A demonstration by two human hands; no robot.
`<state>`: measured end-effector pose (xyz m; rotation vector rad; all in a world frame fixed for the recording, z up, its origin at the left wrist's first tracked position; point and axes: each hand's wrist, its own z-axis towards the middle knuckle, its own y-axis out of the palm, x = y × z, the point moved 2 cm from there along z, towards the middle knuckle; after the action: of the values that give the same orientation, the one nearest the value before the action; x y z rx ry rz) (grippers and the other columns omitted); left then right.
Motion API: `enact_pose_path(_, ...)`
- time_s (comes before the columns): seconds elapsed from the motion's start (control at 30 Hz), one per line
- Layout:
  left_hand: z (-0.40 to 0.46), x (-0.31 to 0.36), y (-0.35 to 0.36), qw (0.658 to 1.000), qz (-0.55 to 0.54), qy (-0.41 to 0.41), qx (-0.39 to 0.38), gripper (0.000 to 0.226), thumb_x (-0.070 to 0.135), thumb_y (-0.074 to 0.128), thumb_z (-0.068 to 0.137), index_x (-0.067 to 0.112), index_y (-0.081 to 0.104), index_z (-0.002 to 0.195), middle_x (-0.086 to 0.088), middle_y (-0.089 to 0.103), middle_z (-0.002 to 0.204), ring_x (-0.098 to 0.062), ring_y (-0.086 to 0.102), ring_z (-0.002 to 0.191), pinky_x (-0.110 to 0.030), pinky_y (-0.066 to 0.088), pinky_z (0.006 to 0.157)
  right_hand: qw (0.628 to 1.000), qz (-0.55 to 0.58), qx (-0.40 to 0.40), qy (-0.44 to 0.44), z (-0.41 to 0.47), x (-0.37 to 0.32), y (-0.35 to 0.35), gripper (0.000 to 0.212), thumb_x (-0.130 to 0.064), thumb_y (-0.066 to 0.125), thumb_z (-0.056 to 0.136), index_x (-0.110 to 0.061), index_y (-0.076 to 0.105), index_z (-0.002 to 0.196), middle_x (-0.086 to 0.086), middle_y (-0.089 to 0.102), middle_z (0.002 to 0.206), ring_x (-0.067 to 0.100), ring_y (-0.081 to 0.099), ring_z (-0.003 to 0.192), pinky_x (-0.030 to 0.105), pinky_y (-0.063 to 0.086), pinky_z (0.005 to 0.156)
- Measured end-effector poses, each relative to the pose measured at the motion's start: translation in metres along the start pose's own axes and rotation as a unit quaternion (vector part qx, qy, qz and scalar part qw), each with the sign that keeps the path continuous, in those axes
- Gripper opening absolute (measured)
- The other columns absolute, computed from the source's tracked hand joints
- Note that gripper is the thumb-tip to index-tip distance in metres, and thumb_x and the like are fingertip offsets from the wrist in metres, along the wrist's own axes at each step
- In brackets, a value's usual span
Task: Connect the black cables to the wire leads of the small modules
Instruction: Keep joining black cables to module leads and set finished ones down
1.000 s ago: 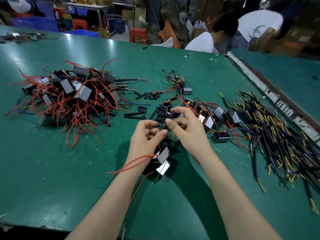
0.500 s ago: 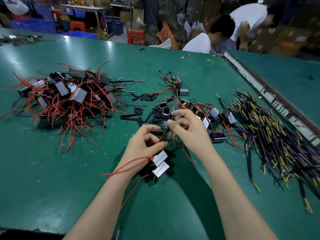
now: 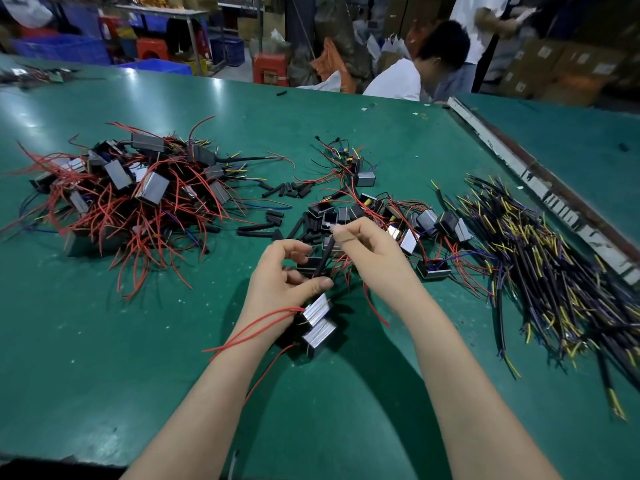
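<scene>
Green worktable (image 3: 104,358), cluttered workshop behind

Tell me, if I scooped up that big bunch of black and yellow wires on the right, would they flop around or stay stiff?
Probably floppy. The black cables are long and thin and lie in loose curves, so the ends would likely droop. They cross over each other, so a handful may drag neighbours along. Nothing ties them together, so some might slip out onto the green table.

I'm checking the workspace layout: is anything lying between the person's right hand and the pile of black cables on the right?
Yes. A cluster of small modules with red leads lies on the green table between the right hand and the black cables. Reaching over them looks easy, since they lie low.
</scene>
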<state>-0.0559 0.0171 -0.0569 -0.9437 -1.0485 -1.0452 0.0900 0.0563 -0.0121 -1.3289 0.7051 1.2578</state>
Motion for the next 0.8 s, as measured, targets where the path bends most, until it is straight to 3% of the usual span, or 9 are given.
enact_pose_path(0.13,-0.002,0.002,0.000,1.000,0.028,0.007,-0.006,0.048,0.017,0.086,0.063,0.039,0.056,0.094,0.008,0.061,0.096,-0.004,0.051,0.061,-0.018,0.044,0.063,0.997,0.037,-0.060,0.034,-0.002,0.000,0.006,0.009,-0.031,0.056,0.094,-0.029,0.062,0.088,-0.013,0.065,0.085,-0.004,0.060,0.076,0.005,0.041,0.062)
enact_pose_path(0.2,-0.002,0.003,0.000,1.000,0.006,-0.002,-0.012,0.046,0.014,0.084,0.065,0.039,0.059,0.095,0.012,0.064,0.089,-0.003,0.052,0.057,-0.021,0.047,0.065,0.999,0.033,-0.027,0.031,-0.001,0.000,0.003,0.013,-0.033,0.058,0.093,-0.028,0.062,0.082,-0.015,0.062,0.079,-0.001,0.057,0.073,0.006,0.040,0.061)
enact_pose_path(0.3,-0.002,0.004,0.000,0.999,-0.041,-0.012,-0.009,0.044,0.018,0.081,0.064,0.035,0.059,0.099,0.009,0.065,0.091,-0.003,0.053,0.056,-0.020,0.049,0.064,0.997,-0.069,0.008,0.012,0.001,0.003,-0.006,0.015,-0.035,0.058,0.092,-0.023,0.065,0.087,-0.013,0.056,0.075,0.002,0.050,0.072,0.014,0.039,0.067)
enact_pose_path(0.37,-0.001,0.004,-0.001,0.997,-0.075,-0.026,-0.022,0.043,0.024,0.077,0.065,0.031,0.059,0.103,0.002,0.065,0.099,-0.005,0.058,0.064,-0.017,0.051,0.068,0.999,-0.021,-0.005,0.038,0.000,0.005,-0.005,0.010,-0.026,0.060,0.093,-0.018,0.065,0.097,-0.005,0.064,0.085,0.006,0.058,0.078,0.015,0.044,0.071)
enact_pose_path(0.43,0.000,0.004,0.000,0.994,-0.095,-0.040,-0.043,0.043,0.025,0.073,0.065,0.027,0.059,0.106,-0.004,0.066,0.102,-0.005,0.063,0.076,-0.016,0.051,0.073,0.997,0.057,-0.005,0.052,0.001,0.004,-0.003,0.006,-0.015,0.060,0.093,-0.015,0.062,0.098,0.001,0.066,0.083,0.005,0.063,0.070,0.012,0.046,0.062)
enact_pose_path(0.63,0.003,-0.001,0.002,0.981,-0.167,-0.086,-0.049,0.027,0.017,0.070,0.073,0.020,0.065,0.100,-0.007,0.070,0.087,-0.012,0.064,0.082,-0.020,0.053,0.080,0.995,0.092,0.017,0.021,0.003,0.004,-0.008,0.014,-0.005,0.060,0.090,-0.019,0.064,0.090,-0.007,0.065,0.069,-0.001,0.060,0.059,0.008,0.044,0.057)
enact_pose_path(0.8,0.005,-0.004,0.001,0.982,-0.174,-0.074,-0.009,0.023,0.005,0.072,0.072,0.019,0.068,0.089,0.003,0.066,0.079,-0.002,0.061,0.075,-0.011,0.049,0.071,0.996,0.092,-0.016,-0.005,0.003,0.005,-0.010,0.017,-0.005,0.062,0.089,-0.022,0.067,0.090,-0.008,0.070,0.080,0.007,0.065,0.078,0.018,0.051,0.074)
